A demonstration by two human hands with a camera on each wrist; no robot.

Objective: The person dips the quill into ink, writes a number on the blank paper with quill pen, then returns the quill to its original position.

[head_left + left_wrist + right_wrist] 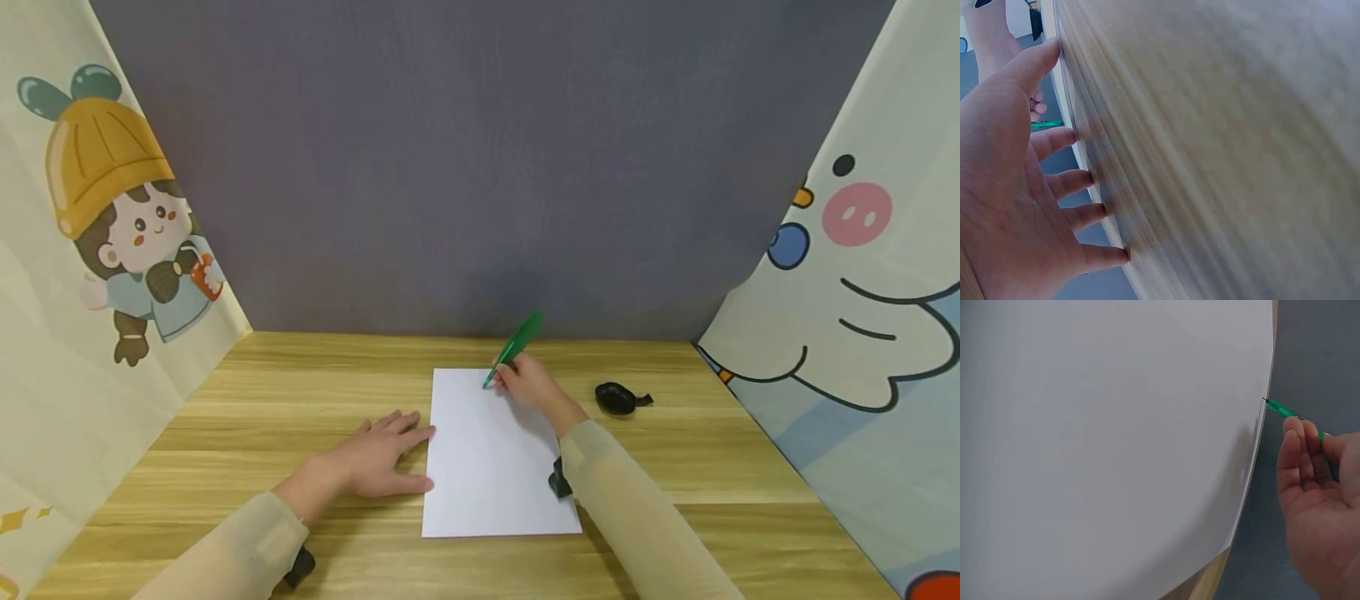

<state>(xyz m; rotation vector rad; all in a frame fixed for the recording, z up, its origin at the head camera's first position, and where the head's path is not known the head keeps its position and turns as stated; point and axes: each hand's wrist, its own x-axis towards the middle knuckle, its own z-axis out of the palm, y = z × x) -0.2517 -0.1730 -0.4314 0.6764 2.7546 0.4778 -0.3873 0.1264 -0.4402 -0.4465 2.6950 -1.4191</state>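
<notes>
A white sheet of paper (491, 467) lies on the wooden table in front of me. My right hand (525, 382) pinches a green pen (517, 342) with a broad feather-like top, tilted with its top up and to the right. The pen's tip is at the paper's upper part; in the right wrist view a faint thin line shows beside the tip of the pen (1282, 409). My left hand (382, 457) rests on the table with fingers spread, its thumb and index fingertip at the paper's left edge. In the left wrist view nothing lies within the left hand (1016, 181).
A small black oval object (616, 398) with a short tail lies right of the paper on the wooden table (247, 417). Behind the table rises a grey panel (450, 167). Cartoon-printed sheets hang at the left (45, 333) and right (885, 333).
</notes>
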